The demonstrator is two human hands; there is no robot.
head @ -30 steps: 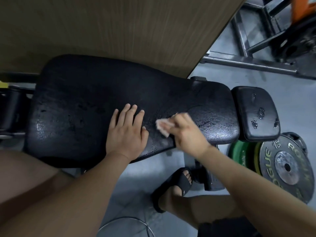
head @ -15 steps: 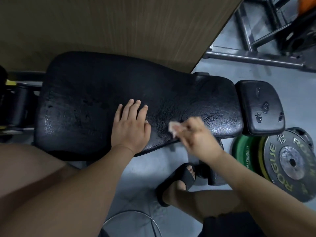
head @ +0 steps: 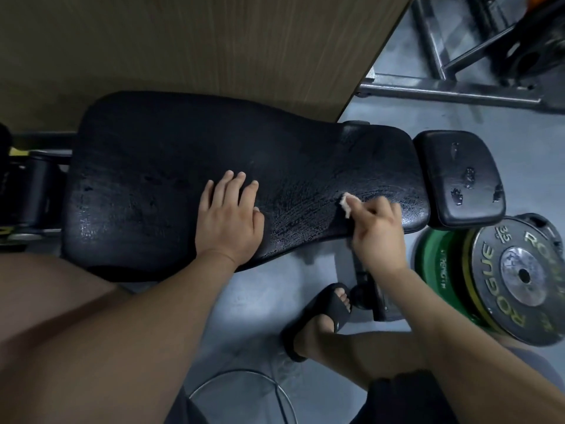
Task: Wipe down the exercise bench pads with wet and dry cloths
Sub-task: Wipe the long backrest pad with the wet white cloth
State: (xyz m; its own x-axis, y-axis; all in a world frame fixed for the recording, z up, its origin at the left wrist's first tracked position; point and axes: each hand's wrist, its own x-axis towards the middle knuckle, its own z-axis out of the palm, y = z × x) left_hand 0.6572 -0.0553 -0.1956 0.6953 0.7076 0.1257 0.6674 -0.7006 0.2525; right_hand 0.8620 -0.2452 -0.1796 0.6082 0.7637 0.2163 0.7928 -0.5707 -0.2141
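The long black bench pad (head: 171,166) stretches across the middle of the view, with wet streaks glistening on its right part. A smaller black pad (head: 455,175) with worn spots sits just past its right end. My left hand (head: 227,221) lies flat on the long pad near its front edge, fingers straight. My right hand (head: 377,237) grips a small pale cloth (head: 347,204) and holds it against the pad's wet right part near the front edge. Most of the cloth is hidden inside my fingers.
A wooden panel (head: 183,50) rises behind the bench. A black and a green weight plate (head: 519,276) lean at the right on the grey floor. A metal rack frame (head: 458,90) lies at the back right. My sandalled foot (head: 324,316) stands under the bench's front edge.
My right hand has moved the cloth from the pad's front edge up and to the right along the wet part. My left hand stays flat on the pad.
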